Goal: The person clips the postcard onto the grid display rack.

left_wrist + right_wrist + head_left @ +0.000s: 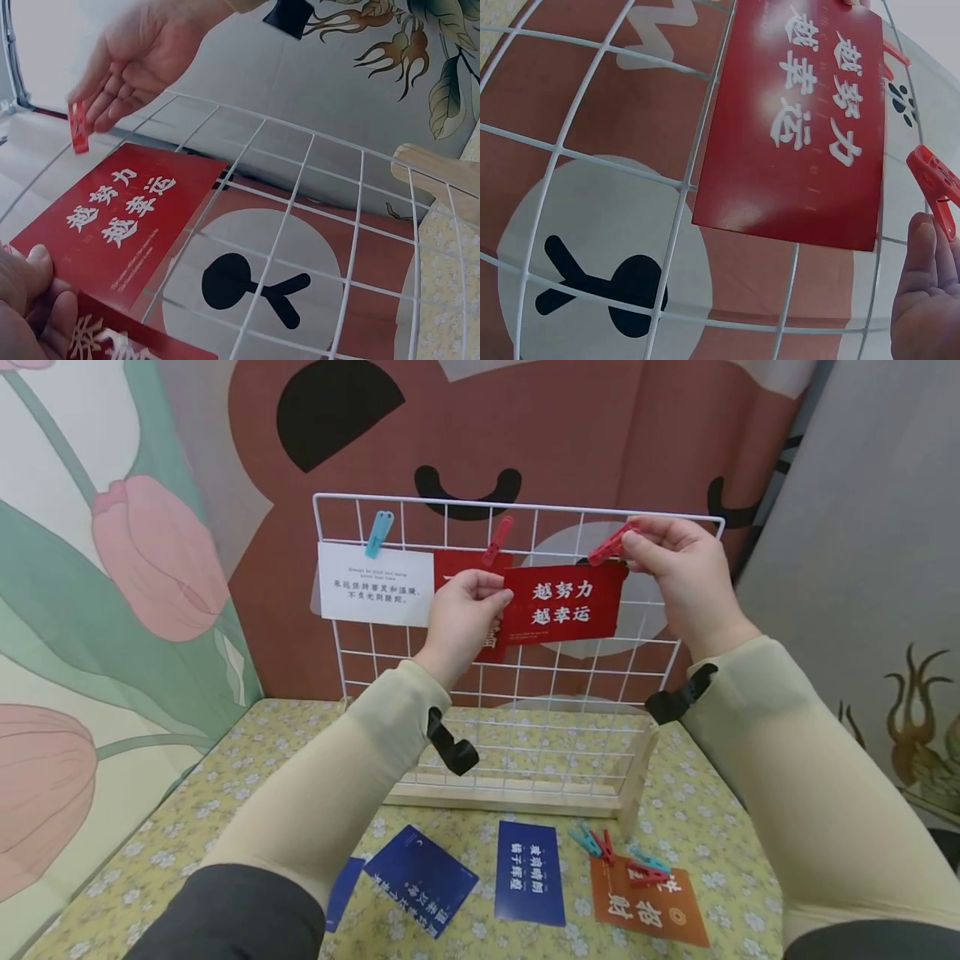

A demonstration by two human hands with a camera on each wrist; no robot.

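My left hand pinches the left edge of a red card with white lettering, holding it up against the white wire grid. At the card's upper right corner, my right hand pinches a red clothespin. In the right wrist view that clothespin stands apart from the card. Behind my left hand, another red card hangs from a red clothespin, partly hidden. Further left, a white card hangs under a blue clothespin.
The grid stands in a wooden base on a floral tablecloth. In front lie blue cards and an orange card, with several blue and red clothespins on and beside it. A patterned curtain hangs behind.
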